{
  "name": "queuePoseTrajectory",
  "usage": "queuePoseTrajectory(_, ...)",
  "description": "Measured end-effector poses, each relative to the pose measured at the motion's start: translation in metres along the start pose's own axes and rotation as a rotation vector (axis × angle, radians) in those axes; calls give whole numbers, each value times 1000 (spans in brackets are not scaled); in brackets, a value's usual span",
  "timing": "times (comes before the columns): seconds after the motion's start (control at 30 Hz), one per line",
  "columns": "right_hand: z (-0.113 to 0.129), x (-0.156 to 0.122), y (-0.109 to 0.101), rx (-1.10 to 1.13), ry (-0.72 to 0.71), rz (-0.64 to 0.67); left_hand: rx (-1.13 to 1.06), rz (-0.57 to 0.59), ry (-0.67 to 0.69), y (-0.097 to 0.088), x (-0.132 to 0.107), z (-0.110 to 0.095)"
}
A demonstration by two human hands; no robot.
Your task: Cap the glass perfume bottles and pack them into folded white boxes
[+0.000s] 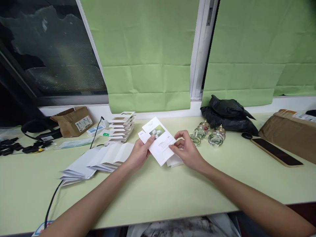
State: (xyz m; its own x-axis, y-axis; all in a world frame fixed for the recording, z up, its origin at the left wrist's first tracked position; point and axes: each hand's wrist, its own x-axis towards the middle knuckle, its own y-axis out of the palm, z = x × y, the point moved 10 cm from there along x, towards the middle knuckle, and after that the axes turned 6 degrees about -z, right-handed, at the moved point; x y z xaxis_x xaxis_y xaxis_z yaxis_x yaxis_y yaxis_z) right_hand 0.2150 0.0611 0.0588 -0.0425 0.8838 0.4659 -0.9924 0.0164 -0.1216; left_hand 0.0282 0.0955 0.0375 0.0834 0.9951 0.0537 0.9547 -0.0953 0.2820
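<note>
Above the middle of the table I hold a white printed carton (161, 151) with a photo of white flowers on green. It looks flat or nearly so, and tilts to one side. My left hand (140, 154) is closed on its left edge, thumb on the front. At its right edge, my right hand (186, 152) pinches the carton between thumb and fingers. A white flap (174, 160) shows below the right hand; I cannot tell whether it belongs to the same carton. Flat white cartons (106, 157) lie fanned out left of my left hand. Behind them stands a stack of small white boxes (120, 127).
Several clear round containers (216, 136) sit beyond my right hand. Black plastic bags (228, 115), a phone (275, 151) and a brown parcel (290, 133) are at the right. An opened brown box (72, 121) and a black cable (51, 200) are at the left.
</note>
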Motion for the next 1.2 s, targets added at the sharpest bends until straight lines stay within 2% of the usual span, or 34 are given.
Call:
queuePoseTrajectory(0.07, -7, -2, 17, 170, 80, 144, 41, 3, 29, -1, 1, 0)
queuePoseTrajectory(0.13, -8, -6, 28, 221, 105, 221, 107, -30, 55, -6, 3, 0)
queuePoseTrajectory(0.3, -8, -7, 16, 39, 56, 82, 204, -83, 107, -11, 3, -3)
queuePoseTrajectory(0.47, -1, -3, 19, 196, 63, 148, 125, -32, 43, -2, -1, 0)
queuePoseTrajectory(0.63, -16, 0, 15, 417, 295, 91, 48, -21, 8, 2, -4, 2)
queuePoseTrajectory(0.73, -18, 0, 16, 470, 360, 146, 75, -25, 19, 1, -3, -2)
queuePoseTrajectory(0.87, -14, 1, 16, 419, 349, 198, 198, 14, 77, 2, -5, -11)
queuePoseTrajectory(1.0, -11, 5, 10, 290, 246, 119, 235, 68, 97, 11, -11, -9)
queuePoseTrajectory(1.1, -10, 8, 3, 267, 197, 58, 189, 174, 44, 21, -16, -1)
queuePoseTrajectory(1.2, -13, 7, 6, 281, 237, 134, 214, 211, 62, 22, -16, -3)
